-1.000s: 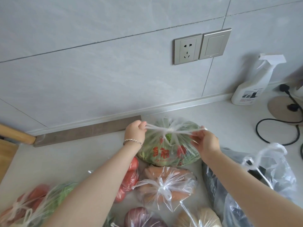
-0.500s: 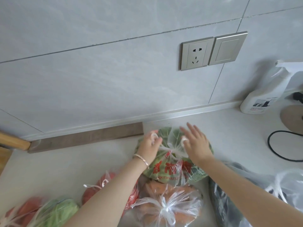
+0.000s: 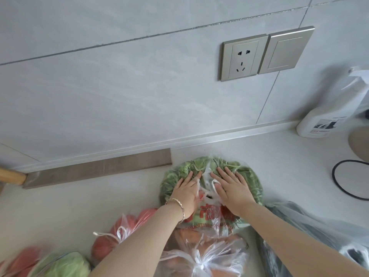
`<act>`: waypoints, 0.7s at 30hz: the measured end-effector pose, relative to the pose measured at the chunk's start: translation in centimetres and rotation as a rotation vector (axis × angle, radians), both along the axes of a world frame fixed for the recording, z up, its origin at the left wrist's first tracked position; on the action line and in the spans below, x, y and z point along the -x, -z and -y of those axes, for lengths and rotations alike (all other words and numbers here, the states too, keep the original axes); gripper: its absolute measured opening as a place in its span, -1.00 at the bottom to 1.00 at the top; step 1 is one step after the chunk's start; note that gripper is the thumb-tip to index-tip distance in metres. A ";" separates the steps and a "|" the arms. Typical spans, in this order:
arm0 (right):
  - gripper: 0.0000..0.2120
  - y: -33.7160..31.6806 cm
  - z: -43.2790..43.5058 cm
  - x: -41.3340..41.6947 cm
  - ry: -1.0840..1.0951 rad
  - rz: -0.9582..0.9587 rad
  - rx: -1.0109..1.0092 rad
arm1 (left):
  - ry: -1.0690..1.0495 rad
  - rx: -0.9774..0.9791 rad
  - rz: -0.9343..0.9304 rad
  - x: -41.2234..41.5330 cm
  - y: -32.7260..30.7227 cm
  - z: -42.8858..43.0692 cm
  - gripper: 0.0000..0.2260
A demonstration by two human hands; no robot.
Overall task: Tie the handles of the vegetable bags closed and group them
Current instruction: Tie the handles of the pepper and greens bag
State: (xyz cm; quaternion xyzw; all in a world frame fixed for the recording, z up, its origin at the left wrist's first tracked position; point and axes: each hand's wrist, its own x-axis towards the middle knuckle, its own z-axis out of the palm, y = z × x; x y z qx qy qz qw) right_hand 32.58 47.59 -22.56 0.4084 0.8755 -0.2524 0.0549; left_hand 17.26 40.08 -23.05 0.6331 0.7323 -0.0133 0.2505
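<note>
**Both palms flat on the greens bag**

- Bag of leafy greens [image 3: 249,176] lies on the pale counter [image 3: 99,206], near the wall, red print on its near side
- Left hand [image 3: 185,193], bracelet [image 3: 178,204] at the wrist, rests palm-down on the bag's left half; fingers [image 3: 188,176] straight, slightly apart, gripping nothing
- Right hand [image 3: 231,189] lies flat on the right half, fingers [image 3: 223,172] straight and a little spread
- White handles [image 3: 207,193] sit bunched between the two hands; whether knotted, cannot tell
- Touching its near edge: a tied bag of orange produce [image 3: 199,264]
- Left of that: a tied bag of tomatoes [image 3: 111,240], then a bagged cabbage [image 3: 67,264]
- Right of the forearm: a bag of dark contents [image 3: 319,232]
- Spray bottle [image 3: 327,120] stands against the wall, far right
</note>
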 end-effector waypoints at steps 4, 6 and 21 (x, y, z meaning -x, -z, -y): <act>-0.66 -3.7 -0.3 -0.9 0.557 -0.574 0.517 | -0.609 -0.091 0.750 0.2 -5.0 -0.7 -0.81; -0.57 -6.2 -0.5 -1.8 0.747 -0.917 0.792 | -0.978 -0.234 1.295 0.6 -7.2 -0.9 -0.86; -0.63 -5.1 -0.4 -2.5 1.187 -0.992 0.889 | -0.553 -0.414 0.555 -0.6 -6.0 0.2 -0.83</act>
